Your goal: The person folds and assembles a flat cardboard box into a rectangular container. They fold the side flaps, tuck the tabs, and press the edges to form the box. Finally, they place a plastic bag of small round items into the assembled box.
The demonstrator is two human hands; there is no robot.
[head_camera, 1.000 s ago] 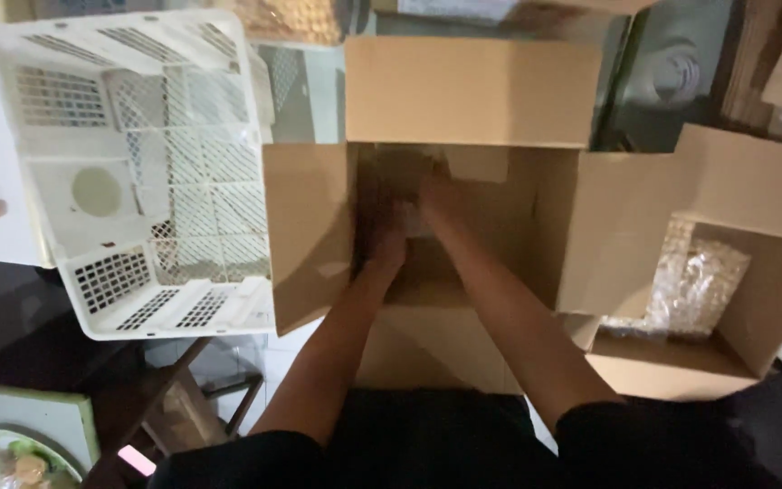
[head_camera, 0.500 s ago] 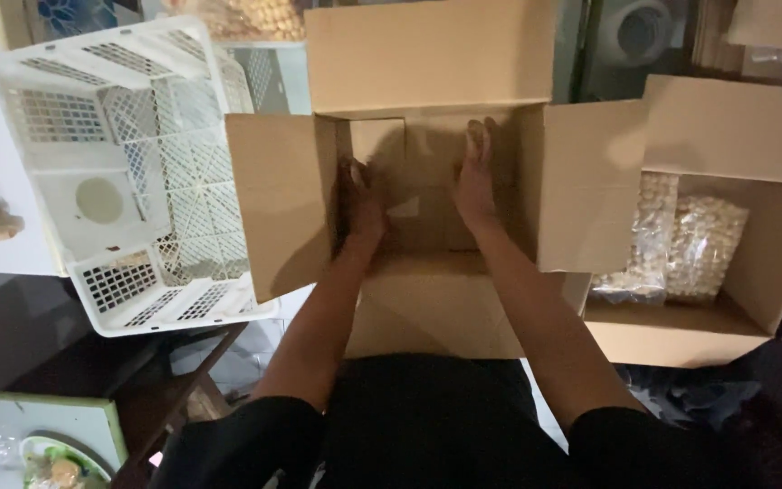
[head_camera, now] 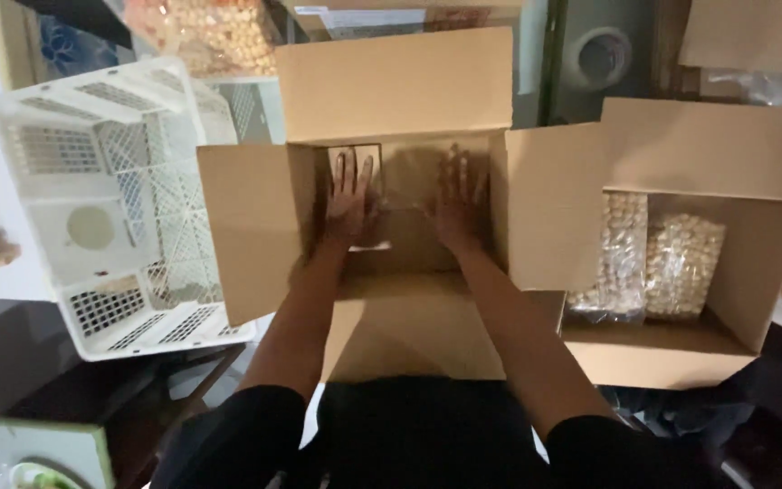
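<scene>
We have an open cardboard box (head_camera: 400, 226) at the centre, all four flaps spread outward: one far, one near, one to each side. Both hands lie inside it, flat on the bottom, the left hand (head_camera: 349, 201) toward the left wall, the right hand (head_camera: 456, 204) toward the right wall, well apart from each other. Left of this box stands a plastic crate (head_camera: 110, 199), just beside the left flap. To the right sits a second open box (head_camera: 726, 272), touching the right flap (or overlapped by it; we cannot tell). Two bags of snacks (head_camera: 653, 258) lie side by side inside that second box. At the far edge, behind the crate, sits another snack bag (head_camera: 205, 32).
</scene>
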